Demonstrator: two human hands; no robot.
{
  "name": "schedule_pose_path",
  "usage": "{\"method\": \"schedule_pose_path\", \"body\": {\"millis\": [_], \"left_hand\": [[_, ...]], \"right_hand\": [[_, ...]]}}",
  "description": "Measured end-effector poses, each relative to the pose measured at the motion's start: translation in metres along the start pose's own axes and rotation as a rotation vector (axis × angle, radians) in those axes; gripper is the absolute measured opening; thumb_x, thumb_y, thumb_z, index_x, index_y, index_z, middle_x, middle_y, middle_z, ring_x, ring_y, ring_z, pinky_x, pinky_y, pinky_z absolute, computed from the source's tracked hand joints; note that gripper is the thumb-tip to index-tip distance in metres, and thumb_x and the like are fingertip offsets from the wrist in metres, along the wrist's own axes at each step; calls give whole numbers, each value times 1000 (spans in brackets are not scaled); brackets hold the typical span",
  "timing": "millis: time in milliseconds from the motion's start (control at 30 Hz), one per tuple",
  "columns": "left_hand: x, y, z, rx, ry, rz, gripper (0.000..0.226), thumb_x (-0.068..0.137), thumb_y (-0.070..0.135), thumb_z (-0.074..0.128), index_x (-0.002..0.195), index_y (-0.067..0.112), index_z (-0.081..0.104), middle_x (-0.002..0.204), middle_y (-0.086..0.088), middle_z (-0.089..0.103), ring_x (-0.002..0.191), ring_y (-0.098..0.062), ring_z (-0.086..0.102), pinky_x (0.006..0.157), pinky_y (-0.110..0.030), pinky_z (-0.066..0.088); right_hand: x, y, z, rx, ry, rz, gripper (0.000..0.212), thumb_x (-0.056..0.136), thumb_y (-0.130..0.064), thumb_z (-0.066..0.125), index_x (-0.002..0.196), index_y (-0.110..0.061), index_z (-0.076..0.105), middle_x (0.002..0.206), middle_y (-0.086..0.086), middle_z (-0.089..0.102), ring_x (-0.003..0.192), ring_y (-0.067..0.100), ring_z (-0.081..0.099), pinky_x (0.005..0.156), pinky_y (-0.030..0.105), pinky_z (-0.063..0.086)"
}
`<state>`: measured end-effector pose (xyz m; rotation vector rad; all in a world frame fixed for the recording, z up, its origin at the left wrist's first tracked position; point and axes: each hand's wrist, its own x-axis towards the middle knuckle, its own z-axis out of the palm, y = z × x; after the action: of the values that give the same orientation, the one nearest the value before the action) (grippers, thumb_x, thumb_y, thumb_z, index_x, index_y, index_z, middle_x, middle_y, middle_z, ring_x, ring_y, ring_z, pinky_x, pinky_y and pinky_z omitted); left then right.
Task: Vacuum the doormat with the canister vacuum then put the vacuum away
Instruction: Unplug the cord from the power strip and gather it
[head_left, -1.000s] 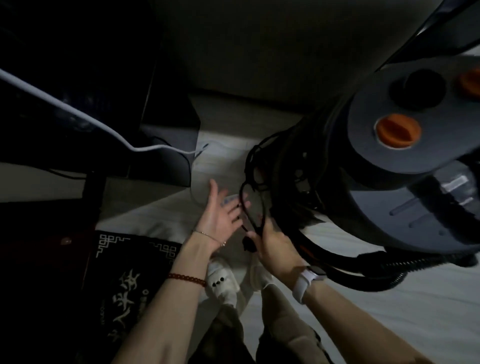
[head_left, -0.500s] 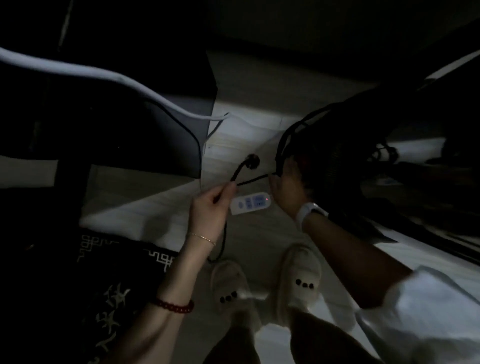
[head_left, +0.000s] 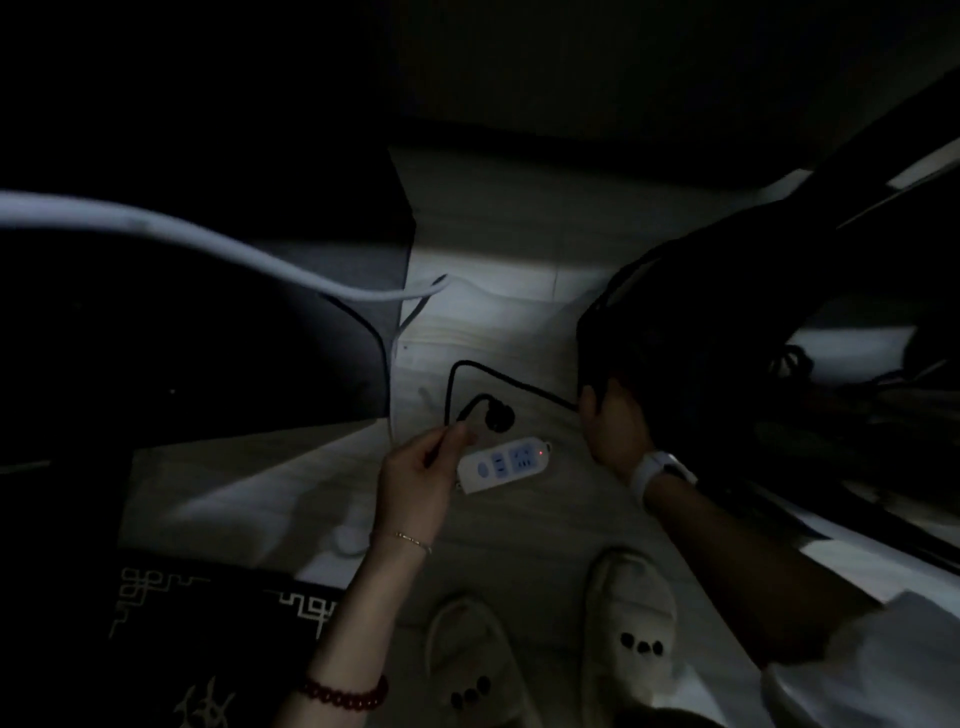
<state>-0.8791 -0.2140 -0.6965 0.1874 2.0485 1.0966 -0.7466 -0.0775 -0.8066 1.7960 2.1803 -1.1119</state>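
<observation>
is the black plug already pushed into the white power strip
No, the black plug hangs above and left of the white power strip, its cord pinched by the left hand.

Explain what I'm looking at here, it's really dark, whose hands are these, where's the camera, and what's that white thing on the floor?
No machine here: a person wears a camera on their head, so you look down at their own two arms and slippered feet. The left hand pinches a black power cord just behind its round plug, which hangs free above the floor. The white thing is a power strip lying on the floor with a small red light lit; the plug is not in it. The right hand, with a white watch on its wrist, reaches into a dark bulk, probably the canister vacuum; what its fingers do there is too dark to tell. The patterned black doormat lies at lower left.
</observation>
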Motion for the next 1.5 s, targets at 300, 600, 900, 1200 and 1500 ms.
{"method": "schedule_pose_path", "body": {"millis": [300, 600, 900, 1200, 1500], "left_hand": [[7, -4, 13, 139, -111, -5, 26, 89, 13, 57, 67, 24, 64, 64, 16, 61, 51, 18, 52, 54, 0, 38], [34, -52, 47, 121, -141, -91, 14, 94, 13, 50, 91, -1, 53, 71, -1, 53, 64, -14, 50, 51, -11, 40], [58, -79, 150, 249, -469, -248, 36, 76, 32, 71, 94, 3, 60, 94, -5, 62, 92, -17, 57, 69, -15, 50], [78, -79, 145, 667, -336, -144, 31, 81, 39, 58, 83, 8, 63, 92, -7, 65, 92, -24, 58, 99, -41, 35], [101, -89, 143, 713, -304, 152, 35, 91, 20, 53, 110, -8, 46, 107, -25, 59, 100, -36, 57, 78, -39, 47]], "right_hand": [[-53, 24, 20, -4, -49, 119, 31, 89, -4, 49, 116, 11, 53, 118, 28, 58, 107, 41, 57, 90, 31, 43], [-34, 40, 56, 282, -247, 44, 47, 93, 2, 37, 139, 4, 28, 135, 23, 45, 123, 34, 44, 95, 15, 28], [-69, 72, 5, -127, -251, -398, 41, 90, 3, 37, 130, 1, 46, 131, 13, 51, 120, 18, 48, 95, 6, 32], [-11, 38, -32, -978, 44, -337, 43, 73, -20, 34, 85, -8, 74, 94, 14, 71, 90, 31, 67, 84, 45, 53], [4, 53, -29, -1141, 75, -317, 42, 56, -46, 72, 94, -29, 71, 110, 7, 68, 97, 41, 62, 83, 55, 49]]}}
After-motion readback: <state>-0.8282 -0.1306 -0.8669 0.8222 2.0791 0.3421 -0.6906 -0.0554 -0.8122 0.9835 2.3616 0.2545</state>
